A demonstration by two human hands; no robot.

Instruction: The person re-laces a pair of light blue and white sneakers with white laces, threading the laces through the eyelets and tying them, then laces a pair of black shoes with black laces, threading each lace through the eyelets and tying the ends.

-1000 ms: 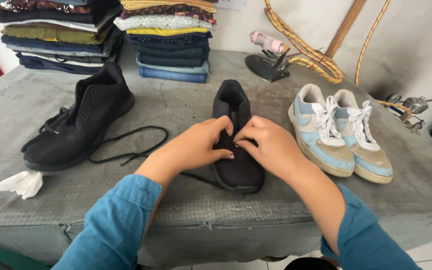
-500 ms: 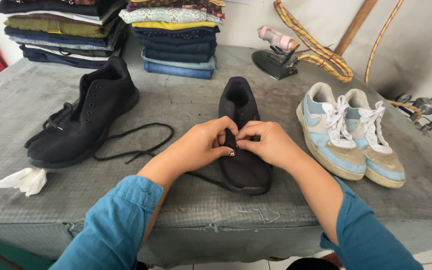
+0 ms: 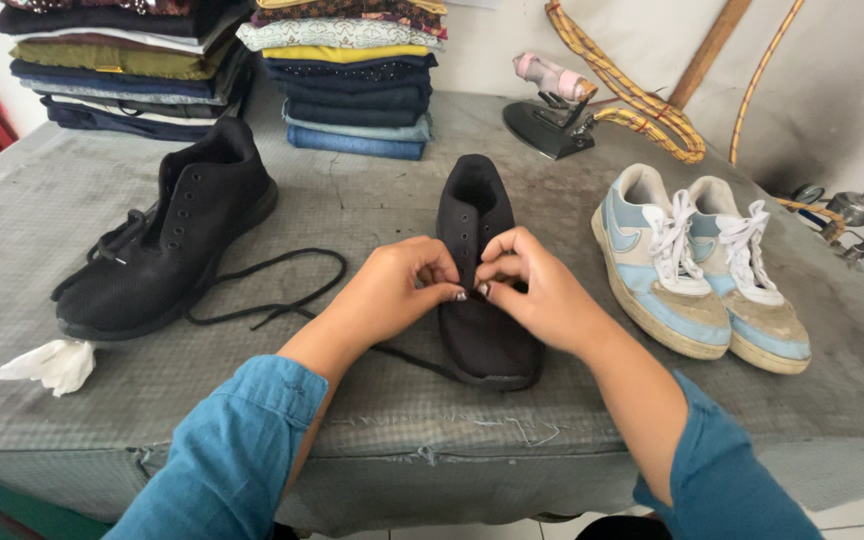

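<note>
black shoe (image 3: pixel 482 300) lies centre frame on the table (image 3: pixel 372 210), long axis toward the top edge | left hand (image 3: pixel 397 290) and right hand (image 3: pixel 537 295) meet over it, equally near; each grip is pinched, seemingly on the black lace (image 3: pixel 272 300)

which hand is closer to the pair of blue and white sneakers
Right. The right hand rests on the middle black shoe, just beside the sneakers; the left hand sits farther away, across that shoe.

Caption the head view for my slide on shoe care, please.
Both hands, left and right, pinch the lace over a black shoe on a grey table.
</note>
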